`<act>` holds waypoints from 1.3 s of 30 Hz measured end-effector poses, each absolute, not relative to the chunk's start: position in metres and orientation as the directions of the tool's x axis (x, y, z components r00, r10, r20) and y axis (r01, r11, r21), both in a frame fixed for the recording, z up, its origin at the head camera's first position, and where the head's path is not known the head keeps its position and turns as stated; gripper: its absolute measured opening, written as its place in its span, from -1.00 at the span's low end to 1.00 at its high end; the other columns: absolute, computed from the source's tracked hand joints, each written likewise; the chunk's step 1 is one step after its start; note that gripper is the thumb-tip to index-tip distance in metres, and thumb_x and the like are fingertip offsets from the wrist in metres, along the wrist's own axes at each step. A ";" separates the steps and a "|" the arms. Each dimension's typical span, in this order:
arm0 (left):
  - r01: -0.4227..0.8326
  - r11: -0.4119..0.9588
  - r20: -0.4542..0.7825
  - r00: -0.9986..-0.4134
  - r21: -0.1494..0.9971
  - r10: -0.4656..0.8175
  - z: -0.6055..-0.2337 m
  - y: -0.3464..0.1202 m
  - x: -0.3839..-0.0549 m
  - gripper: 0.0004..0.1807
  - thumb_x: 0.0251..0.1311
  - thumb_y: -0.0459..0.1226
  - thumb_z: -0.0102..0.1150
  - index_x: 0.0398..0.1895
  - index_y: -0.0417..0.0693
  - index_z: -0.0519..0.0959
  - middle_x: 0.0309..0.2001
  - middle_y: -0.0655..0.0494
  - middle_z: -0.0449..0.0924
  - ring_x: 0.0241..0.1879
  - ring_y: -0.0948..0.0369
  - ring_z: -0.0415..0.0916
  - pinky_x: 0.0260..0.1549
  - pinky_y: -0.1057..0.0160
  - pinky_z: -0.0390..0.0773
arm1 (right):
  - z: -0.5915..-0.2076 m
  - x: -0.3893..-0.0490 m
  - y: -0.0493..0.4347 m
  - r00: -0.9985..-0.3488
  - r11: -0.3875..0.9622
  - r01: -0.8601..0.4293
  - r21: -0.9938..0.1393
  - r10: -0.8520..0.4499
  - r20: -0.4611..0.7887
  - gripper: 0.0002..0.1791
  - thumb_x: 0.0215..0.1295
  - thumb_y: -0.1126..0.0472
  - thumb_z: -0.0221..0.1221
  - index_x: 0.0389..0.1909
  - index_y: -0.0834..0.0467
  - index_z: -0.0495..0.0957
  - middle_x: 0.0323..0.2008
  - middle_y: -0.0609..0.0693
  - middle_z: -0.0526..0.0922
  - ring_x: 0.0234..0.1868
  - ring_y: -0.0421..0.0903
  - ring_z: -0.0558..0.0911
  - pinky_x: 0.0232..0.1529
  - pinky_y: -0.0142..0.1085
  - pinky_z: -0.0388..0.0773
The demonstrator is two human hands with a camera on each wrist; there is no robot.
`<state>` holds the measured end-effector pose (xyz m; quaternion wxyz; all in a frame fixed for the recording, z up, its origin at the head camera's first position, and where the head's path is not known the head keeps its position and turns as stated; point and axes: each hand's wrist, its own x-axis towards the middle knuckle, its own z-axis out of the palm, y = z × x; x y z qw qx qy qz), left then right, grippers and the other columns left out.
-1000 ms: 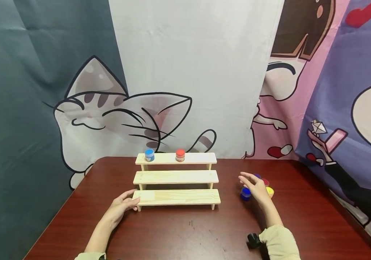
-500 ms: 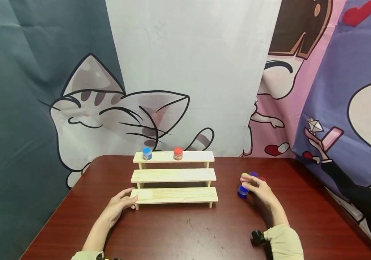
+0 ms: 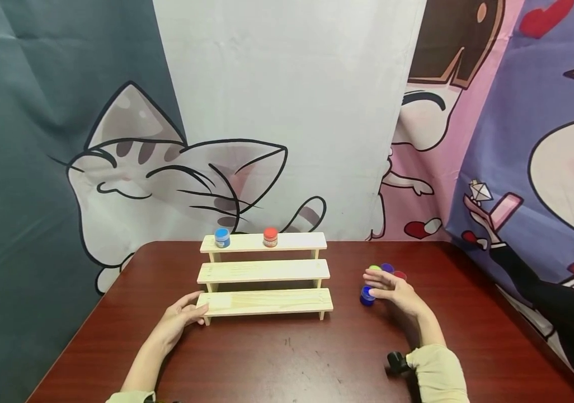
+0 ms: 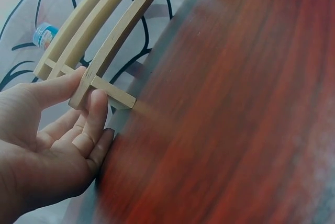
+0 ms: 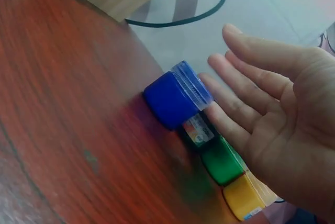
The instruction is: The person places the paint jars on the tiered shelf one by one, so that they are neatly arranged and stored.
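Note:
My left hand (image 3: 173,324) pinches the left end of the lowest step of a three-step wooden display shelf (image 3: 267,302). In the left wrist view, the thumb lies over the board and a finger is under it. On the top step stand a blue-lidded paint jar (image 3: 222,238) and a red-lidded paint jar (image 3: 270,237). My right hand (image 3: 398,294) hovers with spread, relaxed fingers beside a dark blue paint jar (image 5: 170,98), not closed round it. Behind that jar are a green jar (image 5: 224,164) and a yellow jar (image 5: 246,195); the hand covers the yellow one in the head view.
More jars stand beyond the right hand, with lime (image 3: 375,268), purple-blue (image 3: 387,268) and red lids (image 3: 400,275). All sit on a dark red wooden table (image 3: 287,364). A printed cartoon curtain (image 3: 287,112) hangs behind the table's far edge.
My right hand has shifted a little right and down around the jars, uncovering the lime lid and covering the yellow jar. The left hand keeps its hold. The head view has shifted slightly.

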<state>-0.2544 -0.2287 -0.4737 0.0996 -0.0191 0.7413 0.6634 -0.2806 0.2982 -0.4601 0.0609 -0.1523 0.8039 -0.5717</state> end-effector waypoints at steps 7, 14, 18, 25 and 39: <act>-0.159 0.113 -0.171 -0.980 0.981 0.105 -0.473 -0.229 -0.253 -0.26 0.29 -0.30 0.16 0.46 -0.31 0.09 -0.55 0.28 0.55 -0.49 0.30 0.53 -0.20 0.41 0.52 | -0.462 -0.281 0.292 -0.945 0.325 -0.123 -0.938 -0.328 0.010 -0.30 0.34 0.24 0.18 0.40 0.43 0.15 0.34 0.44 0.29 0.35 0.30 0.35 0.11 -0.46 0.54; -0.158 0.111 -0.169 -0.980 0.981 0.101 -0.472 -0.228 -0.253 -0.25 0.28 -0.30 0.17 0.45 -0.33 0.09 -0.53 0.28 0.56 -0.49 0.31 0.52 -0.21 0.41 0.52 | -0.469 -0.283 0.288 -0.935 0.346 -0.128 -0.930 -0.354 -0.003 -0.33 0.30 0.23 0.22 0.37 0.37 0.25 0.33 0.39 0.35 0.40 0.35 0.27 0.11 -0.60 0.41; -0.157 0.110 -0.168 -0.981 0.982 0.097 -0.472 -0.228 -0.252 -0.25 0.27 -0.31 0.17 0.45 -0.34 0.10 -0.55 0.28 0.55 -0.50 0.31 0.51 -0.22 0.41 0.52 | -0.472 -0.283 0.288 -0.928 0.352 -0.115 -0.929 -0.373 -0.027 -0.31 0.28 0.21 0.24 0.38 0.31 0.27 0.34 0.35 0.35 0.43 0.35 0.21 0.10 -0.64 0.35; -0.173 0.124 -0.185 -0.978 0.977 0.095 -0.471 -0.229 -0.252 -0.26 0.30 -0.29 0.16 0.46 -0.29 0.09 -0.56 0.30 0.52 -0.48 0.32 0.52 -0.19 0.43 0.50 | -0.476 -0.283 0.289 -0.912 0.299 -0.106 -0.948 -0.410 -0.028 -0.23 0.27 0.27 0.22 0.43 0.39 0.12 0.36 0.41 0.28 0.43 0.35 0.16 0.07 -0.63 0.41; -0.169 0.116 -0.181 -0.978 0.979 0.101 -0.473 -0.229 -0.253 -0.27 0.31 -0.29 0.14 0.46 -0.29 0.08 -0.53 0.25 0.55 -0.48 0.30 0.52 -0.19 0.41 0.50 | -0.478 -0.281 0.290 -0.923 0.301 -0.110 -0.947 -0.384 -0.015 -0.36 0.24 0.30 0.23 0.33 0.38 0.31 0.34 0.44 0.29 0.28 0.00 0.45 0.05 -0.59 0.42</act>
